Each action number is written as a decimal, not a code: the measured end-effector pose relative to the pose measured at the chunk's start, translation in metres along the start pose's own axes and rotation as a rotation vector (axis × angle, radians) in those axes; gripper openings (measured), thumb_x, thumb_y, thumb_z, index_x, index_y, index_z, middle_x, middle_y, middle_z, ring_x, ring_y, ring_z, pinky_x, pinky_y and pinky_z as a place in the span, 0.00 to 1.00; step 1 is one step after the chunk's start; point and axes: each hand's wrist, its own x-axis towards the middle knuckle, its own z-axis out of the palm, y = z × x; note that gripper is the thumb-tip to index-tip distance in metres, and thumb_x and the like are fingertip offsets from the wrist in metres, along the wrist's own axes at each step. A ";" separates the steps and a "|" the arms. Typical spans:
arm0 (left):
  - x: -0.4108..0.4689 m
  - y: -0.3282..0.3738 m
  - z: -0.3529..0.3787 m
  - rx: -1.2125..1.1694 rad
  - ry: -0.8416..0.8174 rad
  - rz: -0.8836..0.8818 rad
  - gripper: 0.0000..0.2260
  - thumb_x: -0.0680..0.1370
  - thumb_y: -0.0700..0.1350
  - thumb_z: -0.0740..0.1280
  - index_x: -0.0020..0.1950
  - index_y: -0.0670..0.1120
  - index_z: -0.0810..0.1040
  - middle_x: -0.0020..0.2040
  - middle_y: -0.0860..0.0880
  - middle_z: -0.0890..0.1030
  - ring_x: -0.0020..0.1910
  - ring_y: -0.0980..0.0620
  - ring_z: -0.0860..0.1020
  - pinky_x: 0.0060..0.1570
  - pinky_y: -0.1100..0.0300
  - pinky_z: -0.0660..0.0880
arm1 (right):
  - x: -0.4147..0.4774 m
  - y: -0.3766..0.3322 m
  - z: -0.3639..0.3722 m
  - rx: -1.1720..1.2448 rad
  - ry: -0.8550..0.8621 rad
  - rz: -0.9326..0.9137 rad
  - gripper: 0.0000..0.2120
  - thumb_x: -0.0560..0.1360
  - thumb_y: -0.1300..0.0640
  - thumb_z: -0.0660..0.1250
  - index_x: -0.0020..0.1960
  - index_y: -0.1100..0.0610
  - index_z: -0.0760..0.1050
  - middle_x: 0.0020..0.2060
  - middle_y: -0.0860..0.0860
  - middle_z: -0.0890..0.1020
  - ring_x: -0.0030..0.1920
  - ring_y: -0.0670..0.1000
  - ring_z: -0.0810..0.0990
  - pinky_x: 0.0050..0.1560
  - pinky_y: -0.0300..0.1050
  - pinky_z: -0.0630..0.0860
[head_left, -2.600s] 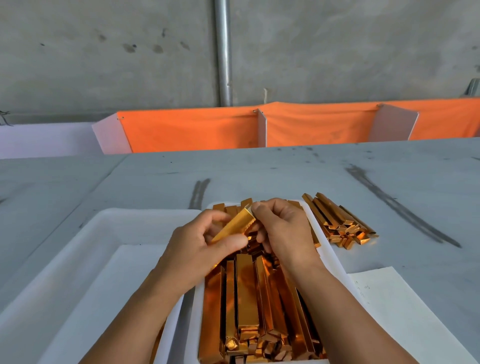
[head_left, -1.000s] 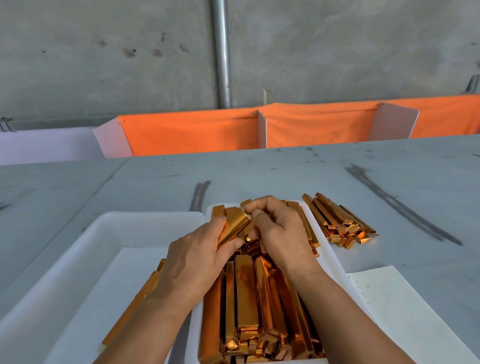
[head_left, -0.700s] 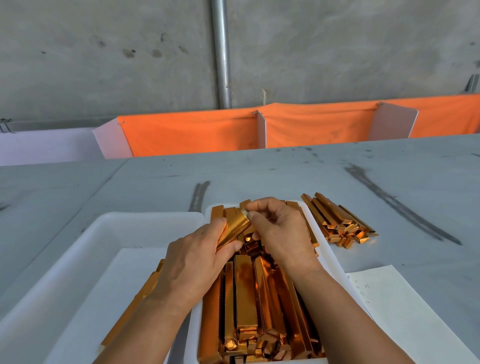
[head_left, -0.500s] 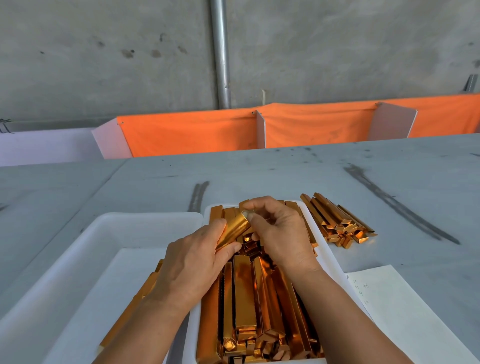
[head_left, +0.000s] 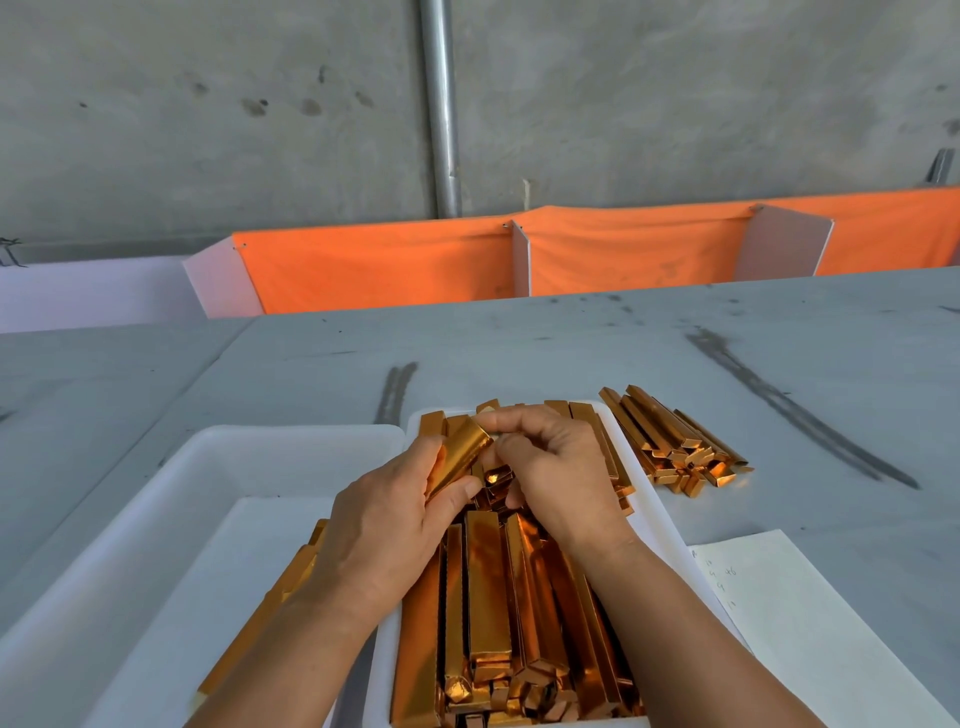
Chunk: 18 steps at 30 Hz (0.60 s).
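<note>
My left hand (head_left: 387, 525) grips a long gold foil carton (head_left: 457, 460), its far end tilted up. At that far end my right hand (head_left: 556, 467) pinches the carton's end flap with curled fingers. Both hands hover over a white tray (head_left: 644, 499) packed with several gold cartons (head_left: 493, 597) lying lengthwise. Part of the held carton is hidden under my left palm.
A larger white tray (head_left: 156, 509) lies to the left, holding a gold carton (head_left: 280, 582) beside my left forearm. A pile of gold cartons (head_left: 670, 441) sits on the grey table to the right. A white paper sheet (head_left: 810, 623) lies at the lower right. Orange cloth dividers (head_left: 623, 249) line the far edge.
A gold carton has appeared in the left tray since 2.6 s ago. The held carton has turned slightly, and my right fingers have shifted over its far end.
</note>
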 end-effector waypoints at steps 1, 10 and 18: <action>0.000 0.000 0.000 -0.025 0.000 -0.012 0.28 0.70 0.70 0.50 0.61 0.54 0.70 0.36 0.57 0.74 0.35 0.57 0.76 0.34 0.66 0.71 | 0.000 0.000 0.000 0.025 -0.024 0.016 0.20 0.80 0.64 0.63 0.44 0.40 0.83 0.43 0.53 0.83 0.27 0.41 0.77 0.27 0.35 0.73; -0.001 0.000 0.001 -0.171 0.005 -0.071 0.25 0.70 0.71 0.54 0.54 0.53 0.72 0.31 0.54 0.73 0.29 0.56 0.75 0.29 0.64 0.70 | -0.001 0.004 0.003 -0.005 -0.083 0.004 0.11 0.80 0.59 0.66 0.55 0.46 0.84 0.46 0.49 0.84 0.29 0.44 0.76 0.27 0.36 0.73; -0.003 0.000 0.000 -0.148 -0.015 -0.023 0.22 0.72 0.70 0.53 0.54 0.57 0.69 0.34 0.56 0.74 0.33 0.57 0.76 0.31 0.66 0.69 | 0.005 -0.002 -0.005 0.268 0.073 0.181 0.10 0.83 0.57 0.60 0.55 0.50 0.80 0.31 0.52 0.83 0.31 0.57 0.76 0.24 0.38 0.72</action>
